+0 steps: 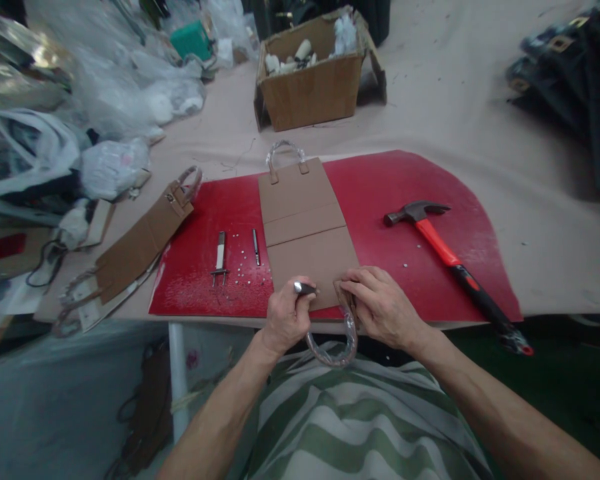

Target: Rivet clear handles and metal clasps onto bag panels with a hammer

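A tan bag panel (305, 233) lies flat on the red mat, with a plastic-wrapped handle (286, 148) fixed at its far end. At the near edge, my left hand (287, 317) is closed around a short dark tool (305, 289) with a round silver end; its tip is hard to make out. My right hand (383, 303) pinches the tab of a second plastic-wrapped handle (350, 337) against the panel's near right corner. This handle's loop hangs past the table edge. Its other tab is hidden by my left hand.
On the red mat (380, 177) lie a claw hammer (440, 247) at right, a pronged metal punch (221, 253), a thin metal rod (256, 247) and several small bits at left. Another tan bag panel (143, 250) overhangs the left edge. A cardboard box (310, 93) stands behind.
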Tool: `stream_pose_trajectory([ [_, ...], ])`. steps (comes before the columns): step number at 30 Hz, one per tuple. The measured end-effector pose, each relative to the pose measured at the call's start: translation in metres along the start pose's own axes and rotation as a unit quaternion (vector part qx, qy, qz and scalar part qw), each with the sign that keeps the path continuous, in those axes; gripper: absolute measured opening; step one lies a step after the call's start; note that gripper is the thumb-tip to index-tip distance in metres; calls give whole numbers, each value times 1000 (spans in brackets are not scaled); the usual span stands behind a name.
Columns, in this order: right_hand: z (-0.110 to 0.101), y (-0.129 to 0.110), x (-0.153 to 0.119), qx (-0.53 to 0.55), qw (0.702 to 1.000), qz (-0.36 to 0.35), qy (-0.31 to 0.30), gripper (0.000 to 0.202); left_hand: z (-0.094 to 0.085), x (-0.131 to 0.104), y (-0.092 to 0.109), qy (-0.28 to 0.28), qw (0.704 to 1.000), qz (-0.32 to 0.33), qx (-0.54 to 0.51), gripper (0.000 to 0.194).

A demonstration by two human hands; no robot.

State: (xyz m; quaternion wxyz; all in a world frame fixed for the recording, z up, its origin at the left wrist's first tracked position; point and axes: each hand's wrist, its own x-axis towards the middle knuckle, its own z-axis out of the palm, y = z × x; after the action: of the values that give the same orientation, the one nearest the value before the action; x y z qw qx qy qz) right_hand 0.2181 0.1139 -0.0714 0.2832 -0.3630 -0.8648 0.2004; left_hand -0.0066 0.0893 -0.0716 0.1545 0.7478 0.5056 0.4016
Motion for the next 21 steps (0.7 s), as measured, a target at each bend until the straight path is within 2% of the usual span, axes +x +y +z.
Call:
stream_pose_trajectory([
  [3, 0, -1, 0, 9, 1000, 2, 1, 36, 1, 0, -1, 2, 1000, 10, 10, 15],
  [6, -8, -2, 0, 17, 999, 12, 27, 32, 1, 0, -1, 0, 1000, -7, -9, 14],
  [10, -36, 6, -5, -66, 991, 59, 105, 25, 0, 1, -2, -13, 999, -18, -34, 14],
  [13, -62, 24, -17, -172, 965, 144, 139, 21, -1, 2, -3, -20, 998, -17, -50, 15],
  [17, -81, 47, -33, -252, 927, 266, 74, 30, -2, 3, -5, -29, 997, -24, -68, 16],
  [19, -83, 55, -35, -260, 917, 297, 48, 35, -2, 3, -7, -29, 997, -26, -72, 16],
  [21, -85, 59, -31, -239, 913, 329, 36, 32, -1, 2, -9, -28, 997, -24, -70, 16],
])
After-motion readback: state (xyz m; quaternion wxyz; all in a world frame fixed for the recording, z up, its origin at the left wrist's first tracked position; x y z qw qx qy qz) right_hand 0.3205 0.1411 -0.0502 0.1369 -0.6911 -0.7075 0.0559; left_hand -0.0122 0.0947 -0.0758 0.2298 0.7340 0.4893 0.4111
